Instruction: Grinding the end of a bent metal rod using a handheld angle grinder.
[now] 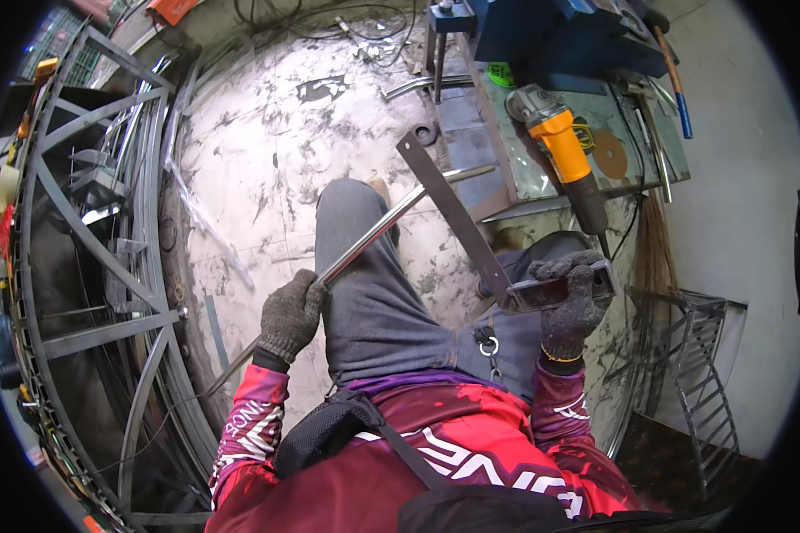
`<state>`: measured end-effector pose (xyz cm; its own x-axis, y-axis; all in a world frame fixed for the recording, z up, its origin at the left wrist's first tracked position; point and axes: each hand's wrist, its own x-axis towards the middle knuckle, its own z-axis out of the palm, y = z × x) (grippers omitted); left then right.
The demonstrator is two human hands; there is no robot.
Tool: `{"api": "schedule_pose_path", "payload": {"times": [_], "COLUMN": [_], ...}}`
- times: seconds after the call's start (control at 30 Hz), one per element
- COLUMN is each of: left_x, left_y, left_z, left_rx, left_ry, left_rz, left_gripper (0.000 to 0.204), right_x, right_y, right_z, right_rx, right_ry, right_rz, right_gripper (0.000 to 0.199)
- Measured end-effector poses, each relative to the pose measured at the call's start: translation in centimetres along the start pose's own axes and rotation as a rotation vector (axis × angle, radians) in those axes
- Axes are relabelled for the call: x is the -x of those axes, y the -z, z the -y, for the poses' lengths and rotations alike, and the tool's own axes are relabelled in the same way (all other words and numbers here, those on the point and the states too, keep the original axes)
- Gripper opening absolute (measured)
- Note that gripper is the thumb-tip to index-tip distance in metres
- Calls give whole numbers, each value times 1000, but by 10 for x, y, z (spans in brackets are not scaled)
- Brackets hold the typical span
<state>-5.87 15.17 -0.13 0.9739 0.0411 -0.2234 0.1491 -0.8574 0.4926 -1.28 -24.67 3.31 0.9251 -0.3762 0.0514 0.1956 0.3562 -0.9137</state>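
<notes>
My left hand point(291, 317), in a dark grey knit glove, is closed around a long shiny metal tube point(378, 229). The tube slants from beside my left forearm across my thigh toward the bench; its far part passes at the flat bar of an L-shaped dark metal piece point(453, 219). That bar has a hole at its far end and joins an open rectangular metal loop at the near end. My right hand point(572, 302), gloved alike, grips this loop, with fingers wrapped over it. Whether tube and bar touch, I cannot tell.
A yellow angle grinder point(560, 147) lies on the metal bench point(542, 200) at right, beside a brown disc point(610, 155) and below a blue machine point(551, 40). At left stands a grey steel frame point(107, 231) with metal bars. A black rack point(704, 382) leans lower right.
</notes>
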Motion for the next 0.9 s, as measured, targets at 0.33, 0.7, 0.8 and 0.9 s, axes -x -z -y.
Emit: {"api": "schedule_pose_path", "payload": {"times": [0.33,0.7,0.8,0.9], "left_x": [-4,-7,-8,-9], "left_y": [-14,-10,-11,-7], "left_z": [-3,-7,-6,-11], "left_rx": [183,161,166,191], "left_ry": [-56,-59,-65,-35], "left_rz": [-144,-200,-227,-221], "left_gripper": [20,16,16,17], "right_x": [11,-4,-2,14], "right_y": [-20,-24,-30,-19], "right_z": [7,18,20,18], "right_rx": [-27,-1,6,231], "right_ry": [-30,28,10,-42], "right_rz": [146,125,179,356], "right_gripper": [14,20,17,16]}}
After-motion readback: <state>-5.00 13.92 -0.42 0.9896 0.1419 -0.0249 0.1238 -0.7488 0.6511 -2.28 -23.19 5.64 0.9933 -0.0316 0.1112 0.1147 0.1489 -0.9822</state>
